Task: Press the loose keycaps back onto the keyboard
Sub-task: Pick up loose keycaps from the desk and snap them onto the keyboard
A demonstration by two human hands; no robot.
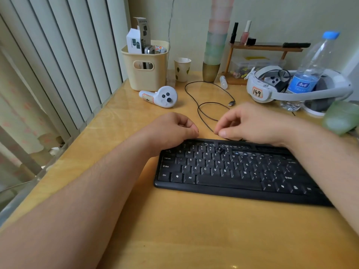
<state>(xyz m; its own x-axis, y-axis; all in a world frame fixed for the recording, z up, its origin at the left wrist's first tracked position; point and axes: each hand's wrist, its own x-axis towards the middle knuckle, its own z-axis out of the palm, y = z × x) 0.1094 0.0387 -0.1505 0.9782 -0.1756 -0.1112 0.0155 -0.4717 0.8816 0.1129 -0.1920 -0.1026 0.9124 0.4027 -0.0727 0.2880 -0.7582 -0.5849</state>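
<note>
A glossy honey-coloured wooden desk (174, 230) fills the foreground; pale vertical blind slats (58, 55) hang along its left edge (a floral curtain (17, 113) beside them); a plain cream-green wall (281, 16) rises behind, softly lit by daylight.

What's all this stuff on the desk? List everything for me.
keyboard: one, black, near centre of desk; one key missing in number row
cable: one, black, looped behind keyboard
controller: one, white, left of cable
basket: one, cream, back left, holding boxes
paper cup: one, white with leaves, beside basket
stacked cups: pastel tower, back centre
wooden shelf: one, brown, back right
headset: one, white, labelled 149
water bottle: one, clear, blue cap
left hand: curled, on keyboard's top left corner
right hand: pinching something small above keyboard
</note>
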